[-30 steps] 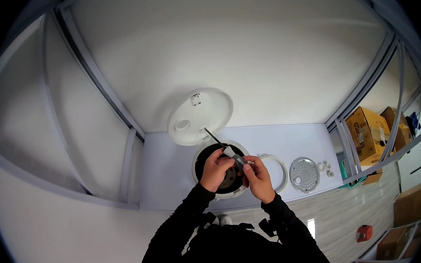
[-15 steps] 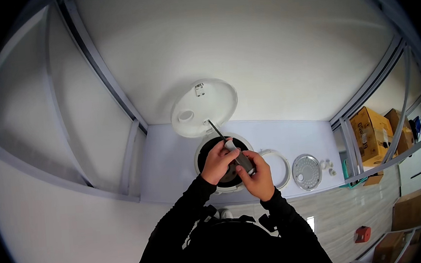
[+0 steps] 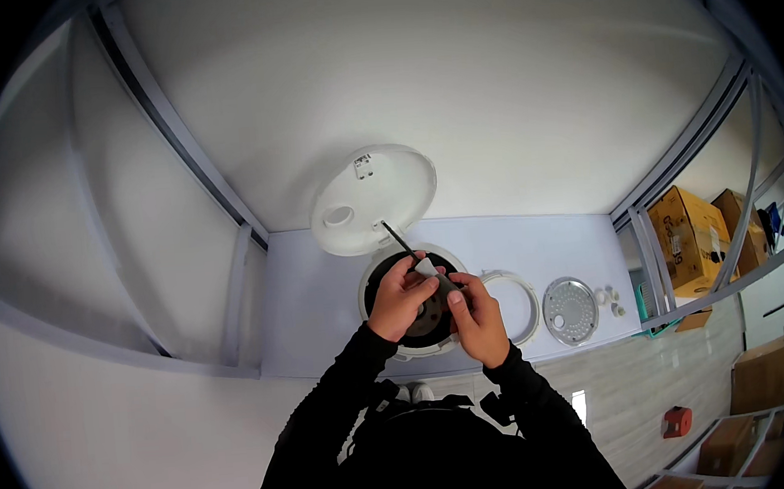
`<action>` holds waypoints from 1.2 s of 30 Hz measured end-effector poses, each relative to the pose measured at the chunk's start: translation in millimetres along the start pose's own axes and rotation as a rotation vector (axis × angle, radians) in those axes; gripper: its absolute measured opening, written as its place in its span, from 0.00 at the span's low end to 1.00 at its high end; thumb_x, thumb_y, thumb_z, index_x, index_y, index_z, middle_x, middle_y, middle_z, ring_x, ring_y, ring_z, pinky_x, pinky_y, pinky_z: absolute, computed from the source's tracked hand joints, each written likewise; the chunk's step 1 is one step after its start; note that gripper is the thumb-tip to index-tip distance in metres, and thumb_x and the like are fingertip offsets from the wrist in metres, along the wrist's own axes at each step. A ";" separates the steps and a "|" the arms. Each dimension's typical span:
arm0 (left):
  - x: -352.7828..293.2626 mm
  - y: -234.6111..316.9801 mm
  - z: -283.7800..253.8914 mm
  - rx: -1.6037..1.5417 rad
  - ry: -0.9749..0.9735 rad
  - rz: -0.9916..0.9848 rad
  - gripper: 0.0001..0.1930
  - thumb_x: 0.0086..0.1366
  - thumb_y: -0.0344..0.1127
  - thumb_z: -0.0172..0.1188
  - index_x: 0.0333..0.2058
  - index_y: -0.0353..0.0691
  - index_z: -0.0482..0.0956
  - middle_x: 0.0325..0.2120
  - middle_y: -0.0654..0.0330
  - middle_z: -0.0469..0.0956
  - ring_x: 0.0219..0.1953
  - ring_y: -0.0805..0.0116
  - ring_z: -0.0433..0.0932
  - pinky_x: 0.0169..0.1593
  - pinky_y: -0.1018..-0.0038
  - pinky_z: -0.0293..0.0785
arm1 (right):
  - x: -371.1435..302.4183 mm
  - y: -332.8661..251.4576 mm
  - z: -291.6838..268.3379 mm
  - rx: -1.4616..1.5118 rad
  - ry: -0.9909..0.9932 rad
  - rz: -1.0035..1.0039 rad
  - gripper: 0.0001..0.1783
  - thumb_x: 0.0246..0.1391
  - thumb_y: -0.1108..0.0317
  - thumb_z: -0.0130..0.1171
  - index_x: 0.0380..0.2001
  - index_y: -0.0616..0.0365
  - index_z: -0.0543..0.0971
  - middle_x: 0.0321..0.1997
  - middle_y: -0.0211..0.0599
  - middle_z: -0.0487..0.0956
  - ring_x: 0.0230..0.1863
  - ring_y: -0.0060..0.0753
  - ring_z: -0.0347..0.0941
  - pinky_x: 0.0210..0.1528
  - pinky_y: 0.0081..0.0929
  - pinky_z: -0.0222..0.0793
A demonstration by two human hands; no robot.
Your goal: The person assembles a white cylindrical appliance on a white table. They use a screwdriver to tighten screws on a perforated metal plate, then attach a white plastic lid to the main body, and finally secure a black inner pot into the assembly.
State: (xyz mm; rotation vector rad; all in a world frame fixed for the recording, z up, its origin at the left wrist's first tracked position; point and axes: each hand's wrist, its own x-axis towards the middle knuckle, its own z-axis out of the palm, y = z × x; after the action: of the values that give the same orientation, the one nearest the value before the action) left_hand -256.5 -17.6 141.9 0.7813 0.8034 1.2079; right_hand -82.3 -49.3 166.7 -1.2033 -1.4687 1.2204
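A screwdriver point(image 3: 398, 238) with a long dark shaft and a dark grey handle slants up to the left, its tip at the lower inside of a raised white lid point(image 3: 415, 184). My left hand point(image 3: 395, 308) closes round the front of the handle, by a pale collar-like part. Farther back, my right hand point(image 3: 480, 325) grips the same handle between thumb and fingers. Below both hands stands a round white appliance body point(image 3: 370, 330), much like an electric cooker, with a dark round interior partly hidden by my hands. The lid has a round hole and a small fitting near its top.
Right of the appliance lie a white ring point(image 3: 533, 305), a perforated metal disc point(image 3: 571, 310) and several small pale parts point(image 3: 607, 295) on the white table point(image 3: 301, 314). Metal frame posts point(image 3: 239, 273) flank the table. Cardboard boxes point(image 3: 690, 240) and a red object point(image 3: 677, 422) are at right.
The right hand has turned round the screwdriver handle and covers more of it. The tip stays at the same spot on the lid. The whole view has shifted slightly.
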 end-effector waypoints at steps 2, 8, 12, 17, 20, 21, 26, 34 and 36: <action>1.4 -0.6 0.7 -0.033 0.001 0.017 0.25 0.69 0.28 0.64 0.62 0.31 0.67 0.41 0.61 0.81 0.47 0.75 0.80 0.47 0.79 0.74 | 1.2 4.6 1.0 -0.096 0.025 -0.059 0.24 0.62 0.63 0.65 0.57 0.63 0.73 0.45 0.47 0.80 0.38 0.44 0.78 0.40 0.32 0.73; 10.3 -9.6 -11.0 0.200 0.038 0.063 0.19 0.70 0.33 0.66 0.54 0.30 0.75 0.36 0.66 0.79 0.41 0.81 0.77 0.44 0.81 0.73 | 2.5 -0.6 13.7 -0.457 0.147 -0.568 0.23 0.58 0.65 0.67 0.54 0.62 0.75 0.42 0.50 0.78 0.38 0.51 0.78 0.39 0.37 0.74; 8.7 -5.4 -10.6 0.243 0.035 0.076 0.20 0.70 0.36 0.66 0.55 0.29 0.76 0.39 0.65 0.79 0.40 0.81 0.76 0.45 0.80 0.73 | 3.9 -2.0 13.1 -0.336 0.171 -0.484 0.22 0.58 0.66 0.68 0.53 0.62 0.76 0.41 0.49 0.78 0.37 0.49 0.78 0.40 0.36 0.74; 10.4 -7.2 -12.2 0.213 0.027 0.081 0.21 0.68 0.35 0.67 0.55 0.29 0.76 0.32 0.69 0.79 0.32 0.83 0.74 0.35 0.84 0.69 | -1.5 1.4 8.0 -0.232 0.090 -0.135 0.21 0.57 0.65 0.68 0.51 0.62 0.77 0.40 0.48 0.80 0.37 0.44 0.79 0.40 0.34 0.75; 7.3 -0.4 -5.8 0.161 0.053 0.039 0.20 0.67 0.34 0.65 0.54 0.30 0.77 0.30 0.71 0.77 0.31 0.84 0.72 0.33 0.84 0.66 | 0.3 3.6 15.8 -0.311 0.153 -0.317 0.22 0.54 0.68 0.69 0.51 0.62 0.77 0.39 0.47 0.79 0.38 0.46 0.79 0.42 0.35 0.75; 7.1 -1.4 -4.6 0.138 0.071 0.021 0.19 0.68 0.35 0.65 0.53 0.31 0.78 0.30 0.71 0.76 0.31 0.85 0.72 0.32 0.84 0.65 | 1.0 4.1 14.7 -0.346 0.163 -0.395 0.23 0.53 0.69 0.69 0.51 0.61 0.77 0.40 0.47 0.79 0.38 0.46 0.79 0.42 0.36 0.75; 14.3 -10.9 -16.4 0.317 0.063 0.128 0.15 0.68 0.39 0.69 0.44 0.34 0.80 0.27 0.72 0.76 0.28 0.85 0.70 0.31 0.84 0.64 | 6.1 0.5 12.7 -0.372 0.191 -0.543 0.25 0.50 0.72 0.69 0.52 0.61 0.76 0.41 0.48 0.77 0.41 0.49 0.76 0.45 0.37 0.74; 10.9 -5.7 -7.4 0.338 0.057 0.148 0.20 0.67 0.37 0.69 0.51 0.32 0.78 0.25 0.73 0.74 0.27 0.86 0.69 0.30 0.83 0.65 | 5.3 5.3 3.9 -0.232 0.136 -0.218 0.20 0.59 0.66 0.66 0.52 0.63 0.76 0.44 0.51 0.76 0.44 0.54 0.77 0.46 0.40 0.75; 12.9 -8.7 -12.9 0.396 0.037 0.186 0.20 0.68 0.37 0.69 0.52 0.31 0.77 0.25 0.73 0.74 0.27 0.86 0.69 0.30 0.83 0.65 | 6.5 9.2 5.7 -0.311 0.147 -0.313 0.20 0.57 0.68 0.66 0.52 0.63 0.76 0.45 0.51 0.77 0.44 0.54 0.77 0.45 0.39 0.75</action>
State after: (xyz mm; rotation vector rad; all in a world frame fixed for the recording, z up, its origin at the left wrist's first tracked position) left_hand -261.3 -5.4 126.5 1.1799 1.0354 1.2457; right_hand -87.5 -43.3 156.9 -1.1797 -1.7006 0.6973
